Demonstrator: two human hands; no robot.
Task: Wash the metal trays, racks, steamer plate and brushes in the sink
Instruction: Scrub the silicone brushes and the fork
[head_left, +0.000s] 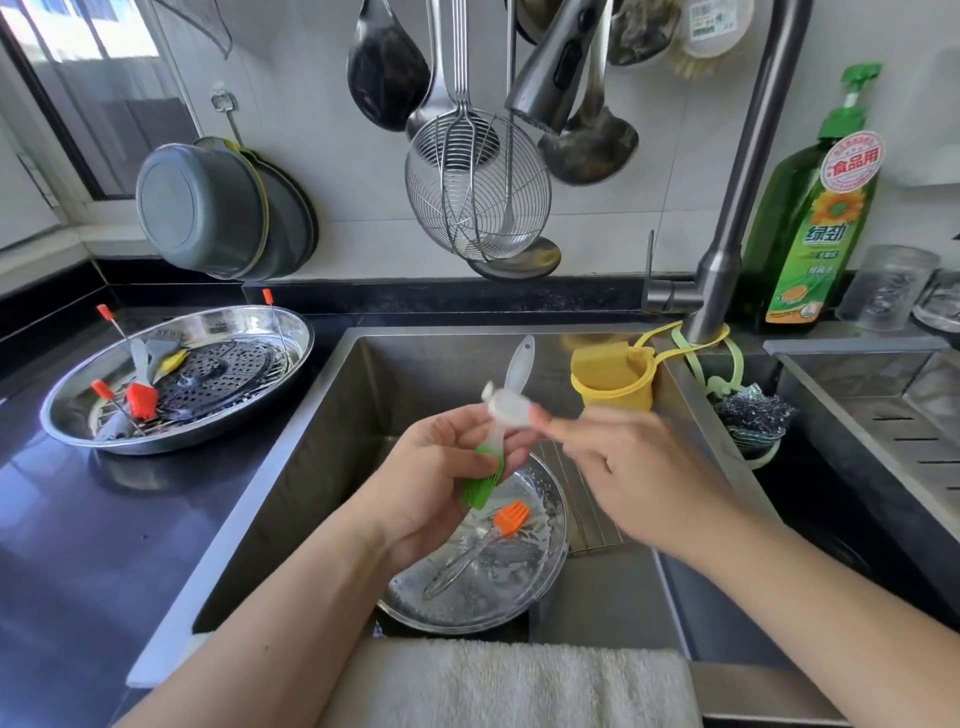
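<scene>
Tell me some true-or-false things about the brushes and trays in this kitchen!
1. The left hand holds a green silicone brush over the steel sink. True.
2. An orange silicone brush lies in the round metal tray in the sink. True.
3. The tall green soap bottle stands left of the sink. False: it stands to the right, behind the grey faucet.
4. The black perforated steamer plate is in the sink. False: it sits in the oval metal tray on the black counter.
5. The right hand holds a sponge. False: its fingers pinch a small whitish piece.
</scene>
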